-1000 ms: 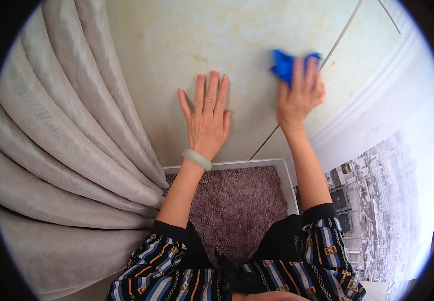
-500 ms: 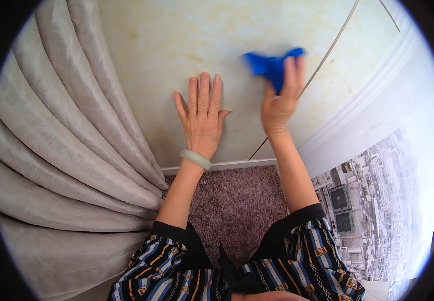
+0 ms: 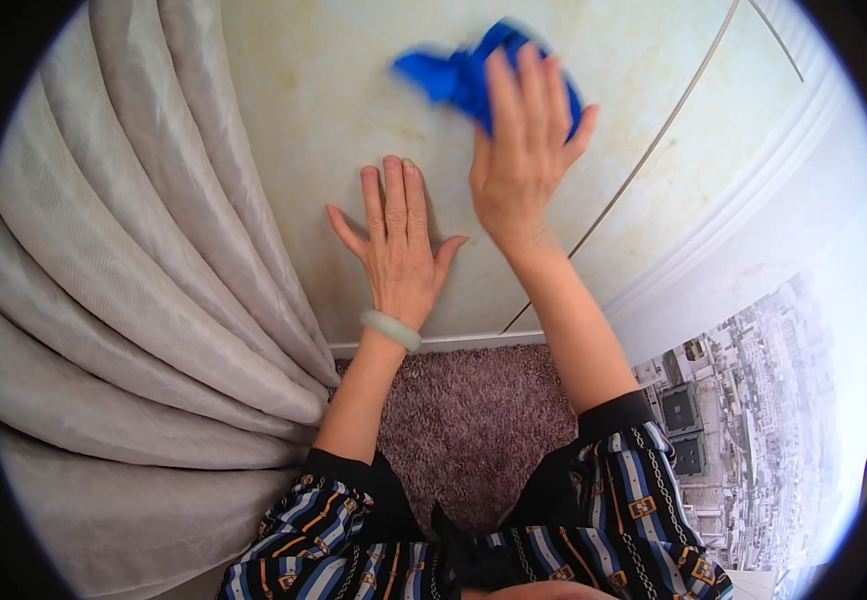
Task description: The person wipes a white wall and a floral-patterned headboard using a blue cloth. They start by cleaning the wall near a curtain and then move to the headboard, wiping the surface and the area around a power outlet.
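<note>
A bright blue cloth (image 3: 463,80), bunched up and slightly blurred, lies under the fingers of my right hand (image 3: 521,165). It is pressed to a pale cream, mottled panel (image 3: 323,80), with one loose end poking out to the left. Lower down and to the left, my left hand (image 3: 398,240) rests flat on the same panel with the thumb and little finger spread. Nothing is in it. A pale green bangle (image 3: 390,330) circles that wrist.
Grey curtains (image 3: 143,270) hang in folds at the left. A thin dark seam (image 3: 643,160) runs slantwise across the panel right of my right hand. Below is a purplish shaggy carpet (image 3: 473,420). At the lower right, a wall bears a grey cityscape picture with two black switch plates (image 3: 681,410).
My right hand has moved the blue cloth up and to the left across the panel. My left hand stays in nearly the same place, its thumb and little finger spread wider.
</note>
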A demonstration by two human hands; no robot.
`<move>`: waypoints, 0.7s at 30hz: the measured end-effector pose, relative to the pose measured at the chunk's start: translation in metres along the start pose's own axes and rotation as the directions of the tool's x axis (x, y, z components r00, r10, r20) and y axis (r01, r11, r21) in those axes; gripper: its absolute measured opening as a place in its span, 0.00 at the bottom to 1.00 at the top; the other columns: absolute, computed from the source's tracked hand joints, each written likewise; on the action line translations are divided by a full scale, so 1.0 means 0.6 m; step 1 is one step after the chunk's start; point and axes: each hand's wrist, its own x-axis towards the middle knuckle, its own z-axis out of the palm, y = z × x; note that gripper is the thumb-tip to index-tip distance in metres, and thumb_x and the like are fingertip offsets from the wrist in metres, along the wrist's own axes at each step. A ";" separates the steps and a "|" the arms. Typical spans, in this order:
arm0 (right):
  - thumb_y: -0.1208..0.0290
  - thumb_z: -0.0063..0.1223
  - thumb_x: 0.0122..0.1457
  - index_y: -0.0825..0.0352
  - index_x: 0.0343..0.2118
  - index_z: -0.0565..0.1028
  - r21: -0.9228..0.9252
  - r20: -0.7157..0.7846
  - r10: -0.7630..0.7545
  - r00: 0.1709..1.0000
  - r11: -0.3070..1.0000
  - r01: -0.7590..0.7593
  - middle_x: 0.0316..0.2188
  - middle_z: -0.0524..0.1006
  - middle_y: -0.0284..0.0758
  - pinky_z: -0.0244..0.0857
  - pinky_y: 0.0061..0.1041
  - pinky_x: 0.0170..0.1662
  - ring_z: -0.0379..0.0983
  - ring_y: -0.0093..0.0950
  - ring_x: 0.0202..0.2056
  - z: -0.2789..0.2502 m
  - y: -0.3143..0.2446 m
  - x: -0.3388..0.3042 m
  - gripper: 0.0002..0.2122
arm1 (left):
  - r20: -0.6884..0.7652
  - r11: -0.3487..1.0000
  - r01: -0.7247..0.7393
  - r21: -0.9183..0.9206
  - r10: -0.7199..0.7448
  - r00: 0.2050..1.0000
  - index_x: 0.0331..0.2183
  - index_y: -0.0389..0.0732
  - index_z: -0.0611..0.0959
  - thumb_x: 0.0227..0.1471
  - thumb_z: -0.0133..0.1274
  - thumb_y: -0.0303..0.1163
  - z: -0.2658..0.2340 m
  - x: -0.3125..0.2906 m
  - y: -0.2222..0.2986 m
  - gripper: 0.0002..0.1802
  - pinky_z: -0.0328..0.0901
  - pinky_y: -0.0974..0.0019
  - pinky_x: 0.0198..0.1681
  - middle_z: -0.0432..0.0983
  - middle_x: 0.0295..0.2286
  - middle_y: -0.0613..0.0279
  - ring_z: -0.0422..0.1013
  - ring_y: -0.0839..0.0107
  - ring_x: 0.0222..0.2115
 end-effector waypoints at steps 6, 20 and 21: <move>0.75 0.52 0.54 0.61 0.56 0.69 0.115 -0.093 0.064 0.994 0.992 -0.053 0.59 0.66 0.41 0.36 0.50 0.65 0.57 0.39 0.62 0.029 -0.024 0.019 0.23 | 0.024 1.000 0.003 -0.001 -0.003 1.000 0.64 0.37 0.52 0.42 0.64 0.42 -0.007 -0.001 -0.006 0.55 0.31 0.31 0.60 0.41 0.65 0.52 0.36 0.54 0.67; 0.76 0.48 0.52 0.63 0.57 0.66 0.153 0.013 -0.075 0.997 0.986 0.073 0.59 0.65 0.38 0.44 0.46 0.63 0.57 0.36 0.61 0.033 -0.103 0.096 0.26 | -0.193 0.997 0.072 -0.003 -0.071 0.979 0.63 0.40 0.57 0.50 0.55 0.49 -0.038 0.013 -0.044 0.46 0.32 0.35 0.62 0.44 0.65 0.51 0.41 0.50 0.65; 0.77 0.47 0.52 0.61 0.56 0.68 0.300 -0.091 -0.078 0.993 0.948 0.102 0.57 0.68 0.34 0.42 0.47 0.63 0.59 0.33 0.61 0.051 -0.094 0.089 0.25 | -0.215 0.995 0.083 -0.060 -0.094 0.972 0.63 0.39 0.56 0.51 0.53 0.49 -0.037 0.022 -0.034 0.45 0.33 0.36 0.62 0.44 0.65 0.50 0.41 0.49 0.65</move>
